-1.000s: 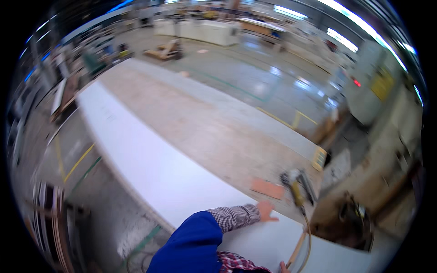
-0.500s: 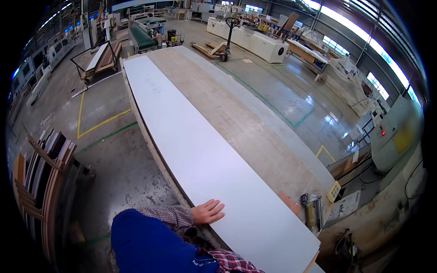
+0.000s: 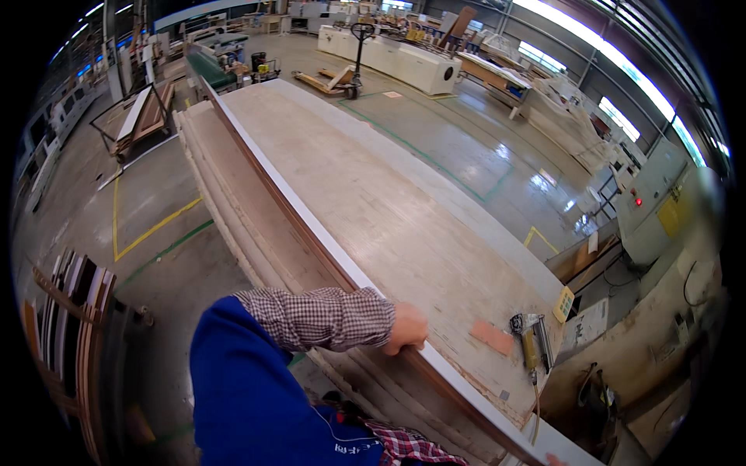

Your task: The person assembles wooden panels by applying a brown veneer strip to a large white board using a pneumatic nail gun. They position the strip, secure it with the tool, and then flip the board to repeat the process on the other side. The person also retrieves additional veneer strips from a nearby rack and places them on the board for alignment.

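A long white-edged panel stands tilted up on its long side across the worktable, running from far left to near right. Its near side shows brown. My left hand is closed over the panel's upper edge, around the middle of its near half. Of my right hand, just a small bit shows at the lower edge by the panel's near end, and its fingers are mostly hidden. A nail gun with a hose lies on the table to the right, beside a flat reddish piece.
Upright boards stand in a rack at left. A cart with boards is farther back. A pallet truck stands beyond the table. A grey control cabinet with a red light is at right.
The white panel went from lying flat to standing tilted on its long side. My left hand moved from resting flat on it to gripping its edge. A bit of my right hand now shows.
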Demonstrator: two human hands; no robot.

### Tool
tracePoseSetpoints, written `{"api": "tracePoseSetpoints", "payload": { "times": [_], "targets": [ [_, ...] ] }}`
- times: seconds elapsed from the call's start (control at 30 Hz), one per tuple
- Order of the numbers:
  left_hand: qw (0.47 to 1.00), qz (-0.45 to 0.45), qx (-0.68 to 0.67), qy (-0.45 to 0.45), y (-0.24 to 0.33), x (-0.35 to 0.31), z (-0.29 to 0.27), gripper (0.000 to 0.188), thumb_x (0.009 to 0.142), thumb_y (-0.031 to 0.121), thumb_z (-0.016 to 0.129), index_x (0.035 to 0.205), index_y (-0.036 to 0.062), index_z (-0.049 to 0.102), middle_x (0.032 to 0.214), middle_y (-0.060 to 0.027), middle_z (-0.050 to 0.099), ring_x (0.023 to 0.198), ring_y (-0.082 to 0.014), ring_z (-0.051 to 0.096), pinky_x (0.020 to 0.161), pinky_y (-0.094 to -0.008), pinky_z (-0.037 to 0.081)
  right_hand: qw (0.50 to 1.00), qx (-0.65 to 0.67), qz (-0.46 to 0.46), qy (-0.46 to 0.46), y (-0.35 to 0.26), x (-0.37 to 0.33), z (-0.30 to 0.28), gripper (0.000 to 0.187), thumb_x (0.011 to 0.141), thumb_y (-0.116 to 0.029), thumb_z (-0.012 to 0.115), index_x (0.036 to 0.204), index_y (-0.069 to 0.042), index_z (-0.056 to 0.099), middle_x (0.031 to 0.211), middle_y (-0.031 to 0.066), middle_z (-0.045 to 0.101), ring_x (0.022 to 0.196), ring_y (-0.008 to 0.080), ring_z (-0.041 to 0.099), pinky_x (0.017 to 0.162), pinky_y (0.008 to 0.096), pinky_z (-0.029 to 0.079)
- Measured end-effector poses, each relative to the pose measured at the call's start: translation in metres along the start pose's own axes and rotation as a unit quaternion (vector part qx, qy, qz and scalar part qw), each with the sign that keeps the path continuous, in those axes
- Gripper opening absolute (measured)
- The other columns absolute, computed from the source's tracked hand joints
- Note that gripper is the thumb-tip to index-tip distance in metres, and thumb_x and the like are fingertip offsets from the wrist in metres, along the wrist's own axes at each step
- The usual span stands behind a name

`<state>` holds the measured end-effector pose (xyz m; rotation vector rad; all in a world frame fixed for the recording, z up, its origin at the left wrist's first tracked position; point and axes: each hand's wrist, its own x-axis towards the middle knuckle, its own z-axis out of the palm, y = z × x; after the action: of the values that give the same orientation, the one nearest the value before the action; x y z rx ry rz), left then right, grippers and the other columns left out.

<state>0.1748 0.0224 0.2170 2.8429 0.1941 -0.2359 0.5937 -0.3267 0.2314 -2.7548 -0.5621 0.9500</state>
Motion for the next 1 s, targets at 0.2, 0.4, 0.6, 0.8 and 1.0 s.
{"api": "tracePoseSetpoints", "payload": {
  "times": [0.2,0.4,0.6,0.8,1.0],
  "targets": [
    [0.995,0.021,-0.085,0.041,-0.046,0.024,-0.027,0.018,0.056,0.012,0.064,0.074,0.0104,0.065,0.066,-0.0125,0.061,0.064,-0.0316,0.06,0.056,-0.0401,0.047,0.895,-0.024,-0.348,0.277,-0.146,-0.035,0.021,0.038,0.074,-0.027,0.067,0.099,0.001,0.06,0.085,0.015,0.062,0.077,0.0313,0.06,0.07,0.0373,0.047],
    [0.963,-0.093,0.083,0.238,-0.071,0.011,-0.006,0.043,0.068,0.048,0.069,0.074,0.0057,0.065,0.061,-0.013,0.061,0.058,-0.028,0.061,0.055,-0.038,0.049,0.73,-0.185,-0.574,0.321,-0.227,-0.018,0.115,0.055,0.068,-0.057,0.065,0.059,-0.006,0.046,0.058,0.0106,0.048,0.052,0.0265,0.051,0.047,0.0344,0.042],
    [0.871,-0.155,0.223,0.41,-0.167,-0.072,0.009,0.069,0.05,0.06,0.075,0.06,0.0044,0.036,0.053,-0.0115,0.036,0.053,-0.0322,0.042,0.046,-0.0421,0.031,0.65,-0.106,-0.661,0.359,-0.216,0.01,0.112,0.054,0.069,-0.055,0.06,0.073,-0.002,0.051,0.067,0.0101,0.053,0.062,0.0266,0.055,0.056,0.0339,0.047],
    [0.891,-0.231,0.248,0.301,-0.154,-0.063,-0.006,0.066,0.053,0.071,0.067,0.065,0.0067,0.059,0.063,-0.012,0.06,0.06,-0.0295,0.058,0.058,-0.0415,0.047,0.741,-0.134,-0.605,0.259,-0.199,0.002,0.081,0.054,0.063,-0.054,0.064,0.075,-0.002,0.054,0.071,0.0098,0.057,0.07,0.0269,0.058,0.064,0.0371,0.046],
    [0.894,-0.235,0.24,0.297,-0.042,0.018,-0.027,0.062,0.053,0.067,0.069,0.066,0.0076,0.059,0.065,-0.0115,0.058,0.059,-0.031,0.056,0.053,-0.0409,0.046,0.713,-0.149,-0.594,0.341,-0.108,0.017,-0.005,0.055,0.06,-0.062,0.063,0.073,-0.01,0.053,0.06,0.0078,0.053,0.063,0.0259,0.059,0.053,0.0348,0.047]
  ]
}}
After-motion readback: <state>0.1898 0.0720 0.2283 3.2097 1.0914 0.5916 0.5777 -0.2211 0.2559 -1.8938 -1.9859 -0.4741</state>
